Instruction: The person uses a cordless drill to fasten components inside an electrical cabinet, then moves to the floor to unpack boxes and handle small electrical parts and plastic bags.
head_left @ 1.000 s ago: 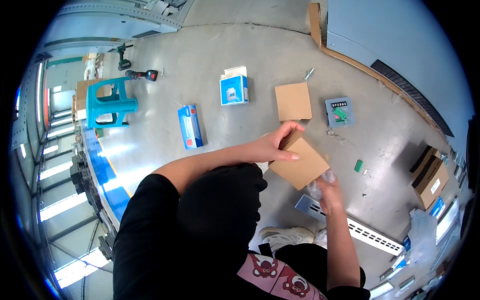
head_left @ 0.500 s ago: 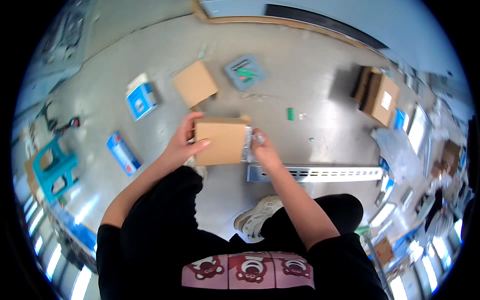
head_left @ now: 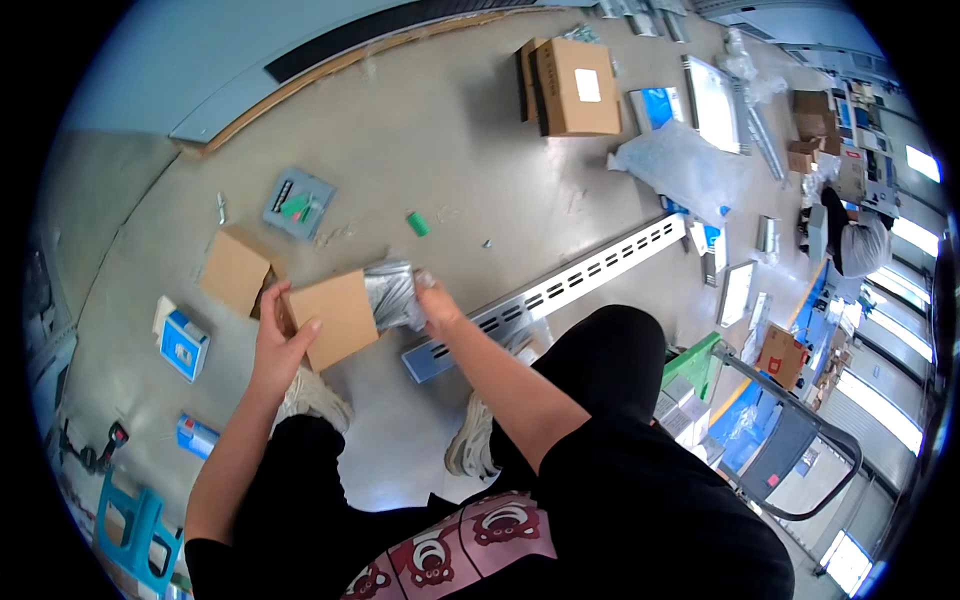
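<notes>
A small brown cardboard box [head_left: 338, 322] is held over the floor in front of me by my left hand [head_left: 275, 350]. The thumb lies on its top face and the fingers wrap its left end. Out of the right end sticks a silvery bundle in clear plastic wrap [head_left: 392, 292], partly inside the box. My right hand [head_left: 437, 307] is closed on the bundle's outer end; what the wrap contains cannot be made out. Just beyond my left hand stands another brown box [head_left: 232, 270] with a dark opening.
A slotted metal rail [head_left: 570, 285] lies right of my feet. On the floor are a grey-blue tray [head_left: 318, 190], a green roll [head_left: 417, 223], a blue-and-white box [head_left: 184, 345], a teal stool [head_left: 128, 535], a large carton [head_left: 560, 110] and a plastic bag [head_left: 680, 170]. A person [head_left: 862, 245] is far right.
The wrapped bundle has slid further out of the box to the right, with my right hand on it. The whole view has turned, bringing more of the right side into sight.
</notes>
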`<action>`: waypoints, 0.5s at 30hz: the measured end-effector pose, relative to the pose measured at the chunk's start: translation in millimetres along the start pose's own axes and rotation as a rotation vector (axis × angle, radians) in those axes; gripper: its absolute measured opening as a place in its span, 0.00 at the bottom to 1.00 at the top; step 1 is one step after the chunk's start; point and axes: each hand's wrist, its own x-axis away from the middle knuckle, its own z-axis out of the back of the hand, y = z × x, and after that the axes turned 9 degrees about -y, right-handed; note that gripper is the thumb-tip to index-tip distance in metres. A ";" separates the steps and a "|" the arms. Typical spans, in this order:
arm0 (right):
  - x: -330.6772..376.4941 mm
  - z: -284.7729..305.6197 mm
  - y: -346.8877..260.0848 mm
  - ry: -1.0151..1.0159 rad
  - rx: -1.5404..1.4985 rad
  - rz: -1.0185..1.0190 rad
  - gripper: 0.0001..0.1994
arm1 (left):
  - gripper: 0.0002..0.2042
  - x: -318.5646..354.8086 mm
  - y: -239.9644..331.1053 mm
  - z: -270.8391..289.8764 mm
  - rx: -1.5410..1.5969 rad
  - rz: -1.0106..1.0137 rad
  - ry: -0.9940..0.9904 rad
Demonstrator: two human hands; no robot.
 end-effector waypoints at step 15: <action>13.7 33.0 -20.0 0.197 0.573 0.338 0.07 | 0.30 54.4 14.2 56.6 0.750 0.093 -0.051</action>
